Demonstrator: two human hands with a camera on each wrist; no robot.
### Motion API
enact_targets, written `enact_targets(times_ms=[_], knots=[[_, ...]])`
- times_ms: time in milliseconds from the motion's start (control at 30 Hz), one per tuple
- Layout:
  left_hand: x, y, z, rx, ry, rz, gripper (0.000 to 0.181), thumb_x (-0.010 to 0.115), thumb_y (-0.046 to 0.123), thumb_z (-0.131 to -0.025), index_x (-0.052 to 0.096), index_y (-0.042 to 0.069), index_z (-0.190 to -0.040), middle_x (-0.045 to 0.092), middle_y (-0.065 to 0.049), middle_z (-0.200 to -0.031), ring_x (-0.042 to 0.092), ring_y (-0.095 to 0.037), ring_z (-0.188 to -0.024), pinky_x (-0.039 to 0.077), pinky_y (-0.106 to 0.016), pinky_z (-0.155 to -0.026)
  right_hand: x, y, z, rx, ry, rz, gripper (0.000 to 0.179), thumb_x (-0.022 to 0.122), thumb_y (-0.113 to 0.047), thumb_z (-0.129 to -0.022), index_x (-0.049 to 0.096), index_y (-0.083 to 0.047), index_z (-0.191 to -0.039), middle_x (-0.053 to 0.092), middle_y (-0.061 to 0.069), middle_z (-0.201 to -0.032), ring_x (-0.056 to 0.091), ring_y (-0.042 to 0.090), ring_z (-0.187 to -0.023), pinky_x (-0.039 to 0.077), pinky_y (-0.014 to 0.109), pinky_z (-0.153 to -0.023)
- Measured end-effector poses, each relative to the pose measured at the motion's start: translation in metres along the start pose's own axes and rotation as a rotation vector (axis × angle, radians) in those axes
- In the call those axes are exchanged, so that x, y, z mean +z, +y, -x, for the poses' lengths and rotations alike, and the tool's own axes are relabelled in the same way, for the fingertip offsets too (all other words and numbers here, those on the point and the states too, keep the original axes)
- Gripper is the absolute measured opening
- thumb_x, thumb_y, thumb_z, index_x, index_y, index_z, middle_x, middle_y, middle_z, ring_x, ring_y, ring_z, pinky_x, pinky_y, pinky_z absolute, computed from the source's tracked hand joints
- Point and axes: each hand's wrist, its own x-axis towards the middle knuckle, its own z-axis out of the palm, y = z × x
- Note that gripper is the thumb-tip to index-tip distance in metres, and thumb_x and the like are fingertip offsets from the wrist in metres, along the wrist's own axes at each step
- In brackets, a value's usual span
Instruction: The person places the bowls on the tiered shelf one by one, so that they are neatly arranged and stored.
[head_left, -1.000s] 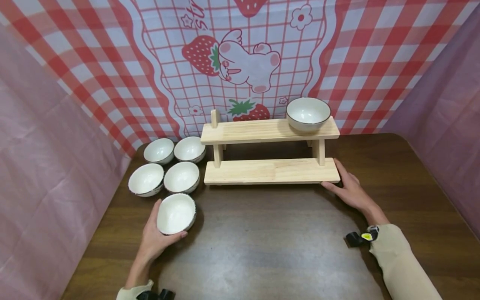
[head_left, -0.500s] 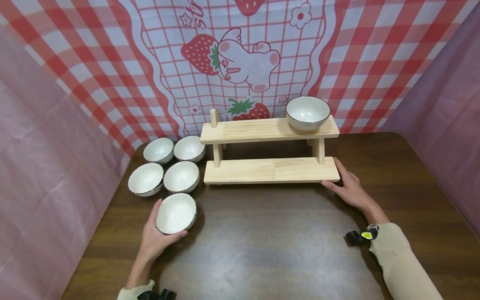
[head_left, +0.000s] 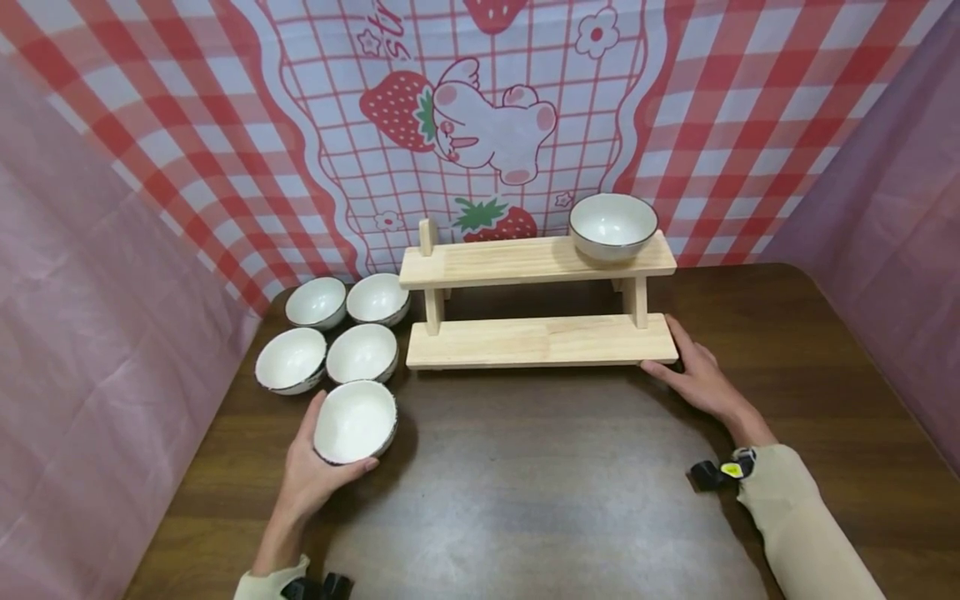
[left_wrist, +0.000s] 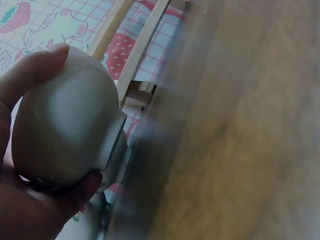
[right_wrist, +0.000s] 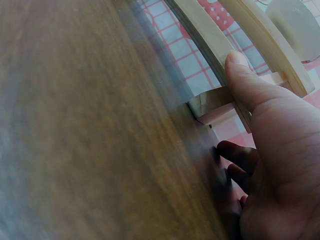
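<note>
My left hand (head_left: 311, 467) holds a white bowl (head_left: 356, 422) with a thin dark rim, thumb on its near side and fingers round its left. In the left wrist view the bowl (left_wrist: 70, 120) shows its pale outer wall, clear of the table. At the right end of a two-tier wooden shelf (head_left: 540, 342), my right hand (head_left: 701, 379) grips the lower board, thumb along the front edge. The right wrist view has that thumb (right_wrist: 242, 75) on the board, with other fingers bent below it. One bowl (head_left: 613, 227) stands on the right of the upper board.
Several matching bowls, among them a nearer one (head_left: 363, 353), stand grouped left of the shelf on the brown wooden table (head_left: 525, 475). A red-and-white checked cloth (head_left: 720, 125) hangs behind, and pink cloth (head_left: 97, 333) hangs at the sides.
The bowl in my left hand has risen a little and shifted slightly right and away, its shadow spreading on the table. My right hand stays on the shelf.
</note>
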Motion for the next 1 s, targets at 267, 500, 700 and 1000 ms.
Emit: enact_targets(times_ms=[267,500,700,1000], knots=[[0.000,0.015,-0.003,-0.019,-0.015,0.059,0.120,0.095,0.006,-0.056,0.030,0.006,-0.157,0.039,-0.021,-0.157,0.045,-0.035,-0.135,0.033,-0.025,-0.104,0.000,0.000,0.000,0.023,-0.015,0.006,0.093,0.064,-0.038,-0.096,0.003,-0.011,-0.162,0.019,0.029,-0.164,0.025,0.055,-0.141,0.017,0.074,-0.109],[0.000,0.026,-0.007,0.052,-0.023,0.016,0.118,0.096,0.008,-0.054,0.033,0.006,-0.155,0.043,-0.021,-0.155,0.048,-0.036,-0.133,0.037,-0.032,-0.104,0.000,0.001,0.000,0.019,-0.010,0.011,0.094,0.065,-0.037,-0.096,0.004,-0.012,-0.162,0.021,0.028,-0.164,0.026,0.054,-0.141,0.022,0.074,-0.108],[0.000,0.038,-0.011,0.076,-0.044,-0.020,0.117,0.095,0.012,-0.056,0.032,0.005,-0.155,0.035,-0.024,-0.159,0.044,-0.041,-0.137,0.036,-0.055,-0.111,0.000,0.002,0.000,0.009,0.001,0.013,0.094,0.066,-0.036,-0.095,0.005,-0.012,-0.162,0.023,0.028,-0.163,0.028,0.054,-0.140,0.024,0.073,-0.107],[0.003,0.060,-0.017,0.085,-0.071,-0.010,0.117,0.095,0.013,-0.057,0.032,0.009,-0.155,0.043,-0.024,-0.152,0.049,-0.039,-0.130,0.040,-0.054,-0.106,0.000,0.002,0.000,0.019,-0.007,0.010,0.094,0.066,-0.037,-0.095,0.005,-0.013,-0.162,0.021,0.027,-0.164,0.027,0.054,-0.141,0.022,0.073,-0.108]])
